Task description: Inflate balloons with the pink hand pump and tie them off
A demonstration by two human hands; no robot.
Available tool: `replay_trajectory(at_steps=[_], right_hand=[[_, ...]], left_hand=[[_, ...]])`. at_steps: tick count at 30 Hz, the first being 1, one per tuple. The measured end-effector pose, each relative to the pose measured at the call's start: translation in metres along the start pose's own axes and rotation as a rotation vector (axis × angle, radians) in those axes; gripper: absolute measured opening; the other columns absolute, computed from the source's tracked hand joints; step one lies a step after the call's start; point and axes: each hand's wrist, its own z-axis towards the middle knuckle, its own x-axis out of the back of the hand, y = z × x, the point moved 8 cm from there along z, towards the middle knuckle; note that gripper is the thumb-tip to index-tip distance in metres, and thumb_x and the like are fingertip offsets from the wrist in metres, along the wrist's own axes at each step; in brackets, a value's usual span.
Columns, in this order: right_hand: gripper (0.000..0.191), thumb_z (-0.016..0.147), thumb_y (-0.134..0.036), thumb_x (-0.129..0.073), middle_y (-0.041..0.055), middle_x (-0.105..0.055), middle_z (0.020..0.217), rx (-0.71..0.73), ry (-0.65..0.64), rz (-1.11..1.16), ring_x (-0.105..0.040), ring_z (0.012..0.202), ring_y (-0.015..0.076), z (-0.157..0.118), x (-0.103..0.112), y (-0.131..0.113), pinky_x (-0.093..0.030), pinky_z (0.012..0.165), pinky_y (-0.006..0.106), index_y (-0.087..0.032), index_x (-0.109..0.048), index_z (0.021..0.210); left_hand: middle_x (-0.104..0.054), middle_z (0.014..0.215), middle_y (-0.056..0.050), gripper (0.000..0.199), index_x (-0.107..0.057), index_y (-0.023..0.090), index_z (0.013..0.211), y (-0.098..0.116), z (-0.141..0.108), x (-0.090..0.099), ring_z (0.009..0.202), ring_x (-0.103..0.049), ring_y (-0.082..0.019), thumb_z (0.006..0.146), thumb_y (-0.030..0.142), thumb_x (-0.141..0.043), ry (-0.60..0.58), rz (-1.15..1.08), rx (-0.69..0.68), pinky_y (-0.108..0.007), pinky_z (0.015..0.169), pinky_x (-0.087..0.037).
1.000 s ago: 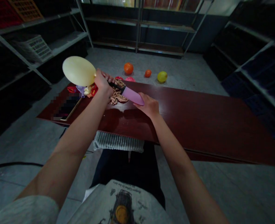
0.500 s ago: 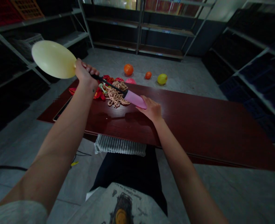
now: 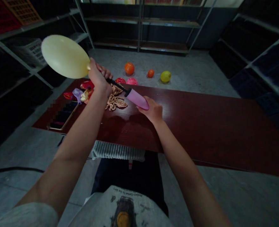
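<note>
A pale yellow inflated balloon (image 3: 65, 56) hangs at the upper left, its neck at my left hand (image 3: 98, 75). The fingers of that hand are closed round the balloon's neck and the black end of a pump. My right hand (image 3: 153, 109) is wrapped round the pink body of the pump (image 3: 137, 99), with a short black rod showing between the two hands. Beneath the rod lies a pile of beige twisted strands (image 3: 117, 102). Uninflated red, purple and cream balloons (image 3: 78, 94) lie left of it, partly behind my left forearm.
A dark red table (image 3: 201, 126) spans the view, with a phone-like dark flat object (image 3: 64, 115) at its left. On the floor beyond are an orange balloon (image 3: 129, 68), a smaller orange one (image 3: 151, 73) and a yellow-green one (image 3: 165, 76). Metal shelves (image 3: 170, 22) surround the area.
My left hand and the pale yellow balloon have moved right, closer to my right hand. Less of the pump's black rod shows. The dark flat object is more exposed.
</note>
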Motion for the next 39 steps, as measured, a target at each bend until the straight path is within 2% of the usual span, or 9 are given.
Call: replay_trajectory(at_steps=[5, 9, 13, 17, 23, 28, 31, 36, 39], right_hand=[[0.061, 0.089, -0.057, -0.066, 0.0112, -0.071, 0.133, -0.021, -0.053, -0.044, -0.072, 0.108, 0.0283, 0.001, -0.002, 0.002, -0.058, 0.085, 0.038, -0.02, -0.061, 0.136], [0.06, 0.088, -0.057, -0.067, 0.0105, -0.071, 0.133, -0.024, -0.061, -0.061, -0.072, 0.109, 0.0286, 0.001, -0.001, 0.0, -0.057, 0.085, 0.037, -0.02, -0.061, 0.136], [0.058, 0.089, -0.057, -0.068, 0.0102, -0.072, 0.13, 0.035, -0.039, -0.028, -0.072, 0.109, 0.0279, 0.0, 0.001, -0.009, -0.057, 0.085, 0.037, -0.021, -0.062, 0.134], [0.057, 0.091, -0.057, -0.066, 0.01, -0.073, 0.126, 0.095, -0.051, -0.041, -0.072, 0.106, 0.0267, -0.002, 0.0, -0.017, -0.056, 0.083, 0.035, -0.022, -0.061, 0.135], [0.058, 0.091, -0.056, -0.068, 0.0113, -0.075, 0.122, 0.115, -0.05, -0.079, -0.073, 0.101, 0.027, -0.002, 0.005, -0.021, -0.055, 0.083, 0.035, -0.02, -0.062, 0.136], [0.058, 0.09, -0.055, -0.069, 0.0111, -0.074, 0.122, 0.118, -0.071, -0.089, -0.073, 0.102, 0.0274, -0.001, 0.006, -0.021, -0.056, 0.085, 0.037, -0.02, -0.062, 0.136], [0.057, 0.091, -0.054, -0.069, 0.0112, -0.074, 0.123, 0.118, -0.076, -0.088, -0.072, 0.104, 0.0273, -0.001, 0.005, -0.021, -0.056, 0.085, 0.038, -0.021, -0.061, 0.137], [0.058, 0.091, -0.054, -0.068, 0.0099, -0.074, 0.123, 0.115, -0.053, -0.058, -0.072, 0.103, 0.0268, 0.002, 0.004, -0.018, -0.057, 0.085, 0.039, -0.023, -0.06, 0.138], [0.056, 0.09, -0.053, -0.069, 0.0094, -0.073, 0.125, 0.107, -0.047, -0.027, -0.072, 0.105, 0.0263, 0.004, 0.002, -0.013, -0.057, 0.087, 0.039, -0.023, -0.06, 0.137]], left_hand=[[-0.029, 0.049, 0.005, 0.054, -0.03, 0.023, 0.066, -0.059, -0.011, 0.002, 0.04, -0.03, -0.012, 0.108, 0.056, -0.036, -0.09, 0.085, 0.031, -0.027, 0.047, -0.03], [-0.028, 0.047, 0.005, 0.051, -0.03, 0.021, 0.065, -0.068, -0.022, 0.007, 0.037, -0.029, -0.01, 0.11, 0.046, -0.036, -0.02, -0.009, 0.103, -0.025, 0.044, -0.03], [-0.023, 0.046, 0.006, 0.049, -0.028, 0.021, 0.065, -0.052, -0.027, 0.013, 0.033, -0.025, -0.01, 0.109, 0.039, -0.038, 0.041, -0.098, 0.149, -0.025, 0.038, -0.026], [-0.022, 0.046, 0.006, 0.048, -0.027, 0.022, 0.065, -0.043, -0.026, 0.021, 0.035, -0.024, -0.01, 0.11, 0.035, -0.04, 0.033, -0.149, 0.153, -0.026, 0.04, -0.024], [-0.022, 0.05, 0.005, 0.047, -0.027, 0.023, 0.065, -0.03, -0.009, 0.034, 0.039, -0.024, -0.011, 0.109, 0.031, -0.039, 0.009, -0.143, 0.105, -0.028, 0.046, -0.023], [-0.022, 0.051, 0.005, 0.048, -0.027, 0.022, 0.067, -0.003, 0.011, 0.044, 0.041, -0.023, -0.013, 0.111, 0.04, -0.04, 0.046, -0.123, 0.1, -0.028, 0.046, -0.023], [-0.019, 0.052, 0.005, 0.048, -0.026, 0.022, 0.068, 0.018, 0.024, 0.047, 0.042, -0.021, -0.013, 0.113, 0.037, -0.036, 0.055, -0.158, 0.099, -0.028, 0.047, -0.021], [-0.017, 0.054, 0.003, 0.047, -0.028, 0.022, 0.069, 0.051, 0.044, 0.044, 0.047, -0.021, -0.015, 0.113, 0.033, -0.037, 0.012, -0.211, 0.08, -0.031, 0.051, -0.017], [-0.017, 0.053, 0.003, 0.047, -0.027, 0.021, 0.07, 0.058, 0.047, 0.039, 0.047, -0.019, -0.015, 0.114, 0.032, -0.036, 0.012, -0.234, 0.069, -0.03, 0.051, -0.016]])
